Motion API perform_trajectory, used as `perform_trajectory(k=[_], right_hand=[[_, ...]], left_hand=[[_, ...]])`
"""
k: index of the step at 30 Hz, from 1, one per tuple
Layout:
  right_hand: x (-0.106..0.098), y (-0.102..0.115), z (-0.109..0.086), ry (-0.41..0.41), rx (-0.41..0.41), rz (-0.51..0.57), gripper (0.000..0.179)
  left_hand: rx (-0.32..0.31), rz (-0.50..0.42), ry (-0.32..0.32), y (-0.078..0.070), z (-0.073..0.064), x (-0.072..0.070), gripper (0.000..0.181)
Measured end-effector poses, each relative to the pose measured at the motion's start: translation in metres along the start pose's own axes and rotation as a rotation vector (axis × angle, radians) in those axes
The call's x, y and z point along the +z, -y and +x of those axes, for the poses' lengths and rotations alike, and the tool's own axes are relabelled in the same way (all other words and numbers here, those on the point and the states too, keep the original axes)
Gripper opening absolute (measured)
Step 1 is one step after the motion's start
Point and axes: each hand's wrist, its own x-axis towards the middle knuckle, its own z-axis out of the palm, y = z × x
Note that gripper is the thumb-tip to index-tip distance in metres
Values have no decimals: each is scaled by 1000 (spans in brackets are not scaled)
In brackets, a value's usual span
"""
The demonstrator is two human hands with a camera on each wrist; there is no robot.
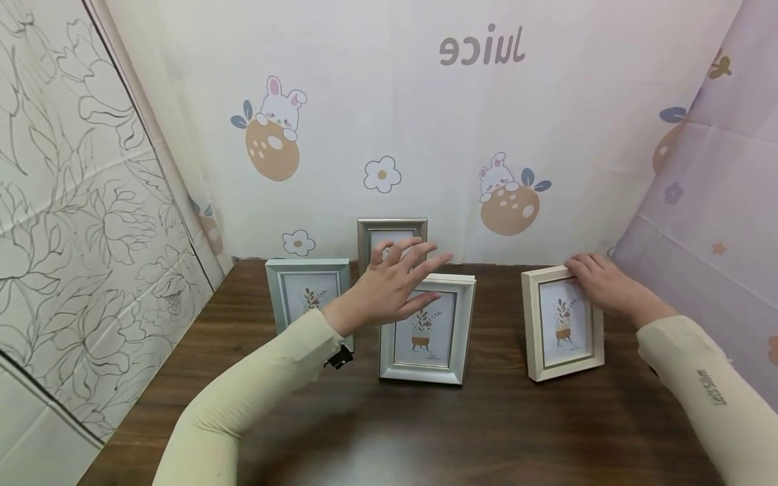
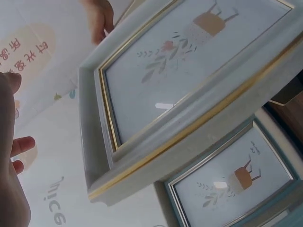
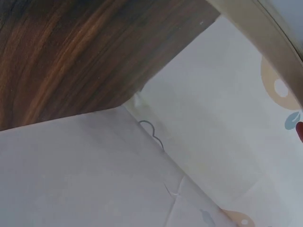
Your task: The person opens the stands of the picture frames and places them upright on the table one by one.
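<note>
Four picture frames stand on the table, each with a plant print. My left hand [image 1: 385,290] is raised before the white picture frame [image 1: 422,374], its fingers spread and holding nothing. In the left wrist view that hand [image 2: 14,161] shows at the left edge, apart from the white frame [image 2: 156,165]. At the right, my right hand [image 1: 608,287] grips the upper right corner of the cream picture frame [image 1: 533,331], fingers over its top edge. The right wrist view shows only a strip of the cream frame [image 3: 265,40] and a fingertip [image 3: 300,130].
A teal picture frame [image 1: 276,297] stands left of the white one, partly behind my left arm. Farther back is a taupe picture frame [image 1: 363,246], partly covered by my left hand. Printed cloth [image 1: 425,121] hangs behind the dark wood table [image 1: 486,432].
</note>
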Motion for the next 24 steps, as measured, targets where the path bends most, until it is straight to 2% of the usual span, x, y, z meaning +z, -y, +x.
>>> perform_trajectory(k=[6,11,24], right_hand=[[-5,0,3,-62,-38,19,46],[-6,1,6,-88,-33,11,47],[-17,1,24,-46,15,14,52]], left_hand=[[-17,-31,30,2,-1,2,63],[-24,-34,46,4,0,5,63],[-63,19,138,20,12,-1,66]])
